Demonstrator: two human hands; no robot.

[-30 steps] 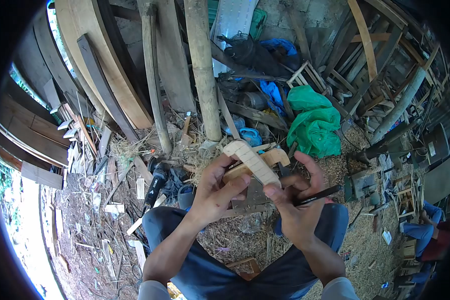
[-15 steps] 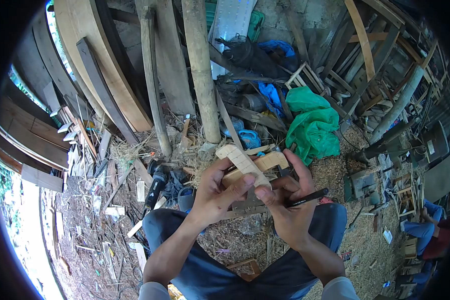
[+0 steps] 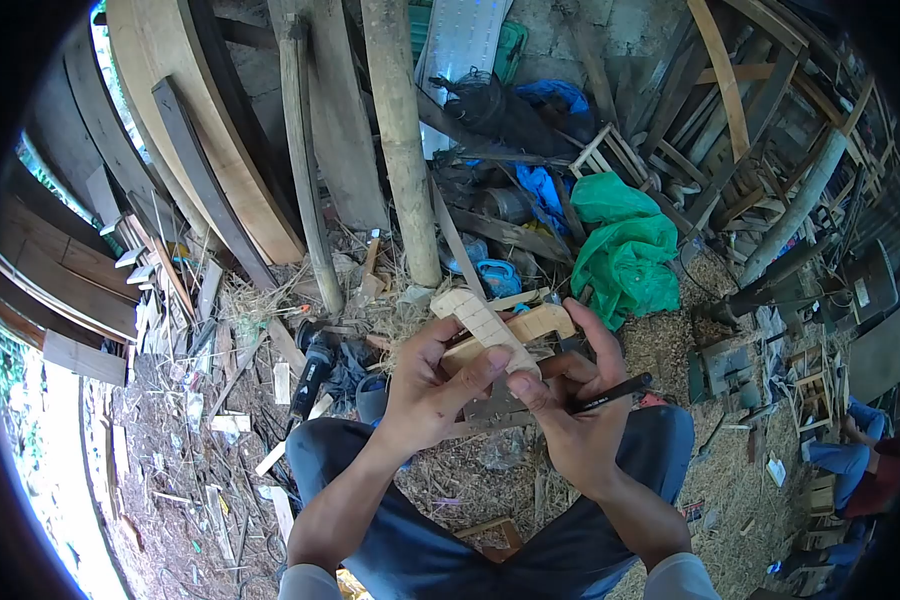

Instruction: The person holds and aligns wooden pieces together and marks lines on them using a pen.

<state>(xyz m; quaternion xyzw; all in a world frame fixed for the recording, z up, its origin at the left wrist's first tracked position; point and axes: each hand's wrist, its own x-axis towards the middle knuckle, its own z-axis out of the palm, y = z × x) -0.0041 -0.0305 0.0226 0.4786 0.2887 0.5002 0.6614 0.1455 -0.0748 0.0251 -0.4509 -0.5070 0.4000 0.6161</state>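
A pale wooden piece [image 3: 482, 326] with dark lines drawn across it slants between my hands. My left hand [image 3: 432, 392] grips it, thumb pressed on its face. My right hand [image 3: 578, 420] holds the lower end of the same piece with its thumb. A black pen [image 3: 615, 393] lies in that right hand too, pointing out to the right. Behind the marked piece, crossing it, is a second pale wooden piece [image 3: 542, 322] with a hooked end by my right index finger. My fingers and the front piece hide part of it.
A black power tool [image 3: 313, 375] lies left of my knee. A green plastic bag [image 3: 625, 245] sits ahead on the right. Upright poles [image 3: 402, 140] and leaning boards stand in front. Wood scraps and shavings cover the ground. Another person [image 3: 855, 460] sits at the far right.
Both hands and the wooden pieces stay almost still. The outer end of the pen has shifted very slightly left.
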